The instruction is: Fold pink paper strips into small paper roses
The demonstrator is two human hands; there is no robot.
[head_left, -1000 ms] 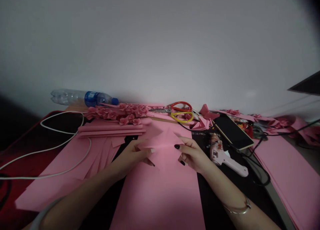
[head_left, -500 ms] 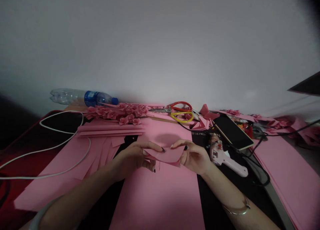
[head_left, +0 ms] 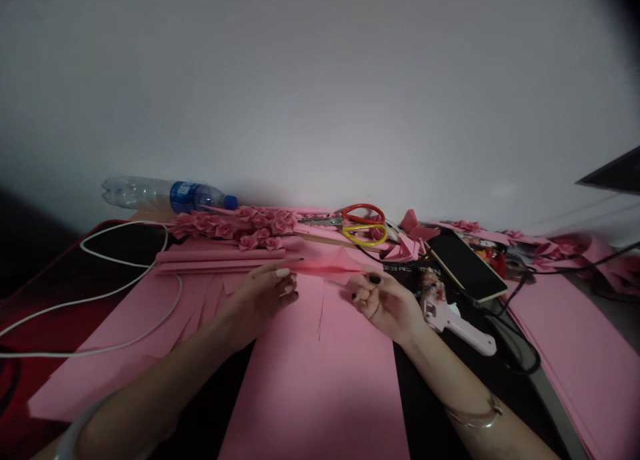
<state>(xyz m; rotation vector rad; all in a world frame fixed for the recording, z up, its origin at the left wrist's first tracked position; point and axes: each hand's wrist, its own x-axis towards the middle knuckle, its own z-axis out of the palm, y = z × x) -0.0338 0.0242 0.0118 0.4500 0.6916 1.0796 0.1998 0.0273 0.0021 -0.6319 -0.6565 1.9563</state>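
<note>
A small folded piece of pink paper [head_left: 327, 265] is held up between both hands over a large pink paper sheet [head_left: 325, 393]. My left hand [head_left: 263, 300] grips its left end between thumb and fingers. At the right end, my right hand [head_left: 390, 303] pinches it, the other fingers curled in below. The piece rises to a peak in its middle. Beneath it, a thin dark line runs down the large sheet. Right of my right hand lies a white glue gun [head_left: 455, 323].
Behind the hands are pink paper roses [head_left: 235, 223], scissors [head_left: 365, 224] with red and yellow handles, and a plastic bottle [head_left: 145, 193] against the wall. A phone [head_left: 467, 263] and black cables lie right. Pink sheets [head_left: 575, 340] and a white cable [head_left: 100, 300] flank the middle.
Both hands have lifted the paper piece slightly away from me and tilted it, so it now shows a raised peak and fold instead of a flat face.
</note>
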